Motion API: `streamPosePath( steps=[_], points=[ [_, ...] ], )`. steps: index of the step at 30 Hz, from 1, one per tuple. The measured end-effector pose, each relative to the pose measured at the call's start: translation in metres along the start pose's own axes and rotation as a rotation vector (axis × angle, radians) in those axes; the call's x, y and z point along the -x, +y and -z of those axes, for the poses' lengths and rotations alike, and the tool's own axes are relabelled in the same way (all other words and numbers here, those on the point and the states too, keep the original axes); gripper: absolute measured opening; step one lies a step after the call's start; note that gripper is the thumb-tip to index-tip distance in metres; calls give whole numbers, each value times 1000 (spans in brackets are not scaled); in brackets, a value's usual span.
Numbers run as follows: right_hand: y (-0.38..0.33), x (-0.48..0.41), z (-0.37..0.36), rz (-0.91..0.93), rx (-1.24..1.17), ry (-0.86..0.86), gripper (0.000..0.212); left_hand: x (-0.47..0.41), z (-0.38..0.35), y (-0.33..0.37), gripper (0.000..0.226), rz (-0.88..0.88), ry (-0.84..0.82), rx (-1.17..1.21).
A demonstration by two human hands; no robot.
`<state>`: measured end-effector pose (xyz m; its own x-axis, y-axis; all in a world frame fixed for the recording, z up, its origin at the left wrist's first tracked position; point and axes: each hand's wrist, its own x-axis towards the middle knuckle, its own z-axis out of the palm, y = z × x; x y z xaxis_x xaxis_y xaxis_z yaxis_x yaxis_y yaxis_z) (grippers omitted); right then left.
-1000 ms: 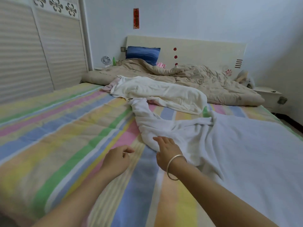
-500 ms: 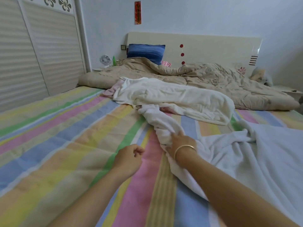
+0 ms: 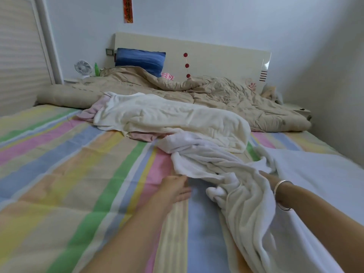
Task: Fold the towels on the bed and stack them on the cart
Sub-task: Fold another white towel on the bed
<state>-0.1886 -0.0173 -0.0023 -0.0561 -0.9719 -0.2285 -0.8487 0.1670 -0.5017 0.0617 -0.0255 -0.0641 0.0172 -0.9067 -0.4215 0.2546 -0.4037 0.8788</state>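
Observation:
A crumpled white towel (image 3: 206, 158) lies across the striped bed (image 3: 78, 174) and runs toward me in a long bunch. My right hand (image 3: 268, 177), bracelet on the wrist, is mostly buried in its folds and grips the bunched cloth. With straight fingers, my left hand (image 3: 175, 188) touches the towel's near left edge. Behind the white towel lies a larger cream towel (image 3: 177, 117), with a pink towel (image 3: 143, 136) peeking out from under it. A flat pale white towel (image 3: 325, 184) covers the bed's right side. No cart is in view.
A rumpled beige quilt (image 3: 226, 91) and a blue pillow (image 3: 140, 60) lie at the headboard. A small fan (image 3: 83, 67) and a green bottle (image 3: 96, 68) stand at the back left beside a wardrobe (image 3: 19, 56). The wall runs close along the bed's right side.
My right hand has taken hold of the white towel and dragged it toward me and to the right. My left hand has opened and moved onto the towel's edge.

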Motion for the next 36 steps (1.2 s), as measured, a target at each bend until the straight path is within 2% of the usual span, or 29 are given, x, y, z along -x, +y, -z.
streamPosePath(
  steps=[2,4,6,7,9,12,13,17,19,21,23,25,27,28,30,31,33,34,36],
  points=[
    [-5,-4,2,21,61,-43,17,-6,-17,-4,41,35,-89,76],
    [7,-16,-2,-11,64,-74,37,-11,-36,1,44,35,-153,43],
    [8,-12,-5,-34,19,-101,46,-14,-54,5,45,12,-115,-12],
    [7,-10,-6,-37,-17,-127,46,-19,-58,5,44,6,-65,-34],
    [-6,-1,-7,-13,-5,-169,49,-23,-55,8,27,-10,74,-30],
    [-18,1,-11,46,-67,-137,52,-32,-19,22,41,-62,183,27],
    [-26,3,-13,67,-93,-120,49,-32,3,31,40,-67,265,8],
    [-73,10,-27,202,-177,-28,20,-1,133,77,47,-237,719,-303],
    [-106,12,-43,253,-218,38,9,27,196,97,49,-328,839,-519],
    [-132,13,-57,277,-161,119,14,43,242,103,49,-344,894,-665],
    [-159,22,-73,295,-81,254,23,55,276,99,41,-305,882,-804],
    [-189,41,-92,376,-85,363,23,64,301,86,34,-177,818,-954],
    [-213,62,-112,531,-84,332,20,67,306,68,47,-29,767,-1041],
    [-224,71,-125,613,-66,277,19,72,304,62,52,-38,771,-1057],
    [-239,82,-154,688,68,157,20,79,292,53,45,-209,788,-1075],
    [-244,83,-169,677,207,143,28,81,284,49,36,-308,750,-1073],
    [-245,77,-198,540,545,179,47,86,266,43,17,-437,620,-1070],
    [-245,72,-209,452,645,220,48,91,259,43,12,-451,560,-1057],
    [-238,59,-216,310,676,285,42,98,248,40,14,-442,450,-982]
  ],
)
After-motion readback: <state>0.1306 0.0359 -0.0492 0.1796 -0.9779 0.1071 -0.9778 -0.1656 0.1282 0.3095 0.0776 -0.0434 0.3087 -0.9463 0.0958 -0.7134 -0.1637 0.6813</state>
